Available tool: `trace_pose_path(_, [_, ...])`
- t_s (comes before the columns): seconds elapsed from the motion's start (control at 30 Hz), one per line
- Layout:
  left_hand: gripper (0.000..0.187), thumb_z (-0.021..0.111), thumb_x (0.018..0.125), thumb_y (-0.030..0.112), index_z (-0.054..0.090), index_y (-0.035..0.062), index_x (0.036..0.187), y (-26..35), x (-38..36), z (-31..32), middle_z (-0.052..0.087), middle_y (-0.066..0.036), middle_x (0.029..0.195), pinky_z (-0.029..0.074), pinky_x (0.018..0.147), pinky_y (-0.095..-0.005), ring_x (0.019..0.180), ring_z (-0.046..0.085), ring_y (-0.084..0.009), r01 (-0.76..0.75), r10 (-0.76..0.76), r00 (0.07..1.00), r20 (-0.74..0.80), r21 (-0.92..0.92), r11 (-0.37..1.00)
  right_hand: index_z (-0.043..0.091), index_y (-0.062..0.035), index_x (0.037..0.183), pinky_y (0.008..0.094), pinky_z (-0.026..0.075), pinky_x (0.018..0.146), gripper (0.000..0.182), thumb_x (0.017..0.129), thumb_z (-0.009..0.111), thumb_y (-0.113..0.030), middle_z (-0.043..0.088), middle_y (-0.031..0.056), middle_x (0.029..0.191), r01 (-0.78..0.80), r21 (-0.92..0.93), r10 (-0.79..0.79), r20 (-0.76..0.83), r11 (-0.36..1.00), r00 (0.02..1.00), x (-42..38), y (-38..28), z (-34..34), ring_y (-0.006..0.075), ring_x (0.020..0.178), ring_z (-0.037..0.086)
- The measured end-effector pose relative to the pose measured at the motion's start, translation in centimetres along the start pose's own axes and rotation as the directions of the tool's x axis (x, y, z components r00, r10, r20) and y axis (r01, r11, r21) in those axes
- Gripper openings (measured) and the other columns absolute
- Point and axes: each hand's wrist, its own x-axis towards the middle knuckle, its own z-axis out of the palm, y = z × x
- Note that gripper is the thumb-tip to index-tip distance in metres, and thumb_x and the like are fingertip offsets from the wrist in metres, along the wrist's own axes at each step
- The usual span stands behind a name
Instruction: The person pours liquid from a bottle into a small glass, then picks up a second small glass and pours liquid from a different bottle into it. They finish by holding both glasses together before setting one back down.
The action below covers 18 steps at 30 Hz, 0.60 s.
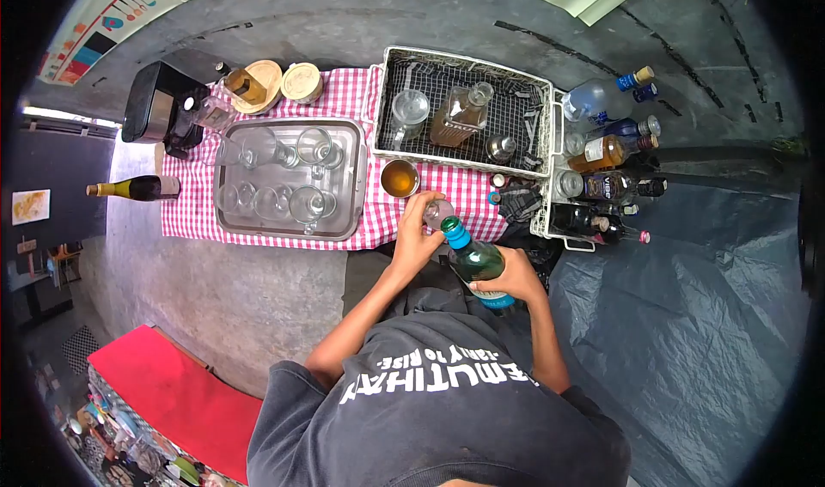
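My right hand (517, 276) is wrapped round the body of a green glass bottle (477, 261) with a blue neck band and label. The bottle leans to the left, its mouth at a small clear glass (436, 213). My left hand (418, 234) closes its fingers round that glass, near the front edge of the table. Whether liquid is flowing is too small to tell. Just beyond my left hand stands a round glass of amber drink (400, 179) on the pink checked cloth (371, 197).
A metal tray (288, 236) of several glass mugs stands left. Behind, a white wire basket (468, 56) holds a decanter (458, 118), a glass mug (410, 113) and a shaker (500, 148). Several bottles crowd the rack at right; a wine bottle (137, 188) stands far left.
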Motion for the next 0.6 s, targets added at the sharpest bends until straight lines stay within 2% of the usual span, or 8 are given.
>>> trace_pose_path(0.07, [0.051, 0.065, 0.067, -0.007, 0.054, -0.0005, 0.117, 0.2, -0.2, 0.0, 0.057, -0.015, 0.113, 0.047, 0.092, -0.0369, 0.108, 0.059, -0.0307, 0.076, -0.075, 0.997, 0.015, -0.079, 0.994, 0.069, 0.0009, 0.099, 0.0347, 0.053, 0.075, 0.056, 0.056, 0.091, -0.028, 0.072, 0.014, 0.083, 0.005, -0.003, -0.005, 0.003, 1.0, 1.0, 0.0, 0.1, 0.1, 0.0207, 0.076, 0.071])
trace_pose_path(0.1, [0.051, 0.065, 0.067, -0.007, 0.054, -0.0005, 0.117, 0.1, -0.3, 0.0, 0.057, -0.015, 0.113, 0.047, 0.092, -0.0369, 0.108, 0.059, -0.0307, 0.073, -0.072, 0.997, 0.009, -0.079, 0.994, 0.069, 0.0011, 0.1, 0.0348, 0.054, 0.075, 0.057, 0.056, 0.091, -0.027, 0.072, 0.0142, 0.084, -0.006, -0.023, 0.006, 0.014, 1.0, 1.0, 0.0, 0.2, 0.0, 0.0209, 0.076, 0.071])
trace_pose_path(0.17, [0.048, 0.072, 0.072, 0.004, 0.056, 0.0023, 0.117, -0.2, -0.4, 0.0, 0.059, -0.012, 0.111, 0.049, 0.084, -0.0336, 0.101, 0.061, -0.0245, 0.025, -0.025, 1.0, 0.003, -0.015, 1.0, 0.069, 0.0012, 0.1, 0.0348, 0.054, 0.076, 0.057, 0.056, 0.091, -0.027, 0.072, 0.0143, 0.084, -0.009, -0.047, 0.01, 0.026, 0.999, 1.0, -0.1, 0.2, 0.0, 0.021, 0.077, 0.071])
trace_pose_path(0.23, [0.047, 0.072, 0.072, 0.004, 0.056, 0.0021, 0.117, -0.2, -0.5, 0.2, 0.058, -0.013, 0.111, 0.049, 0.085, -0.034, 0.101, 0.061, -0.0247, 0.015, -0.015, 1.0, -0.005, -0.015, 1.0, 0.069, 0.0013, 0.101, 0.0353, 0.054, 0.076, 0.058, 0.055, 0.09, -0.028, 0.072, 0.0145, 0.084, -0.006, -0.004, 0.006, 0.016, 1.0, 1.0, -0.3, 0.2, 0.1, 0.0216, 0.077, 0.071])
trace_pose_path(0.37, [0.047, 0.069, 0.073, 0.003, 0.054, 0.0015, 0.117, -0.5, -0.6, 0.6, 0.057, -0.013, 0.11, 0.047, 0.089, -0.0354, 0.102, 0.06, -0.0262, 0.017, -0.017, 1.0, 0.002, -0.022, 1.0, 0.07, -0.0003, 0.099, 0.0317, 0.053, 0.074, 0.054, 0.057, 0.09, -0.026, 0.073, 0.0093, 0.084, -0.059, -0.052, 0.062, 0.049, 0.997, 0.997, -0.3, 0.7, -0.2, 0.0141, 0.076, 0.068])
trace_pose_path(0.47, [0.048, 0.069, 0.072, 0.002, 0.053, 0.0014, 0.117, -0.8, -0.6, 0.9, 0.057, -0.013, 0.111, 0.047, 0.089, -0.0351, 0.104, 0.059, -0.0263, -0.001, 0.001, 1.0, 0.0, -0.006, 1.0, 0.07, -0.0001, 0.097, 0.0308, 0.053, 0.073, 0.051, 0.057, 0.09, -0.026, 0.073, 0.0089, 0.083, -0.06, -0.032, 0.061, 0.045, 0.998, 0.997, -0.5, 0.3, -0.4, 0.0127, 0.075, 0.067])
trace_pose_path(0.53, [0.055, 0.062, 0.066, -0.008, 0.052, -0.0002, 0.119, -1.0, -0.7, 1.2, 0.055, -0.016, 0.115, 0.045, 0.096, -0.0374, 0.111, 0.056, -0.0321, 0.026, -0.026, 1.0, 0.015, -0.025, 0.999, 0.07, -0.0002, 0.096, 0.0304, 0.053, 0.073, 0.05, 0.057, 0.09, -0.025, 0.073, 0.0087, 0.082, -0.057, -0.03, 0.058, 0.045, 0.998, 0.997, -0.6, 0.4, -0.5, 0.0123, 0.074, 0.067])
trace_pose_path(0.6, [0.055, 0.062, 0.066, -0.008, 0.052, -0.0002, 0.119, -1.0, -0.7, 1.4, 0.055, -0.016, 0.116, 0.044, 0.097, -0.0375, 0.112, 0.056, -0.0321, 0.036, -0.035, 0.999, 0.018, -0.039, 0.999, 0.07, -0.0001, 0.095, 0.0302, 0.052, 0.072, 0.049, 0.058, 0.09, -0.024, 0.072, 0.0087, 0.082, -0.047, -0.022, 0.048, 0.046, 0.999, 0.998, -0.5, 0.6, -0.6, 0.012, 0.074, 0.066])
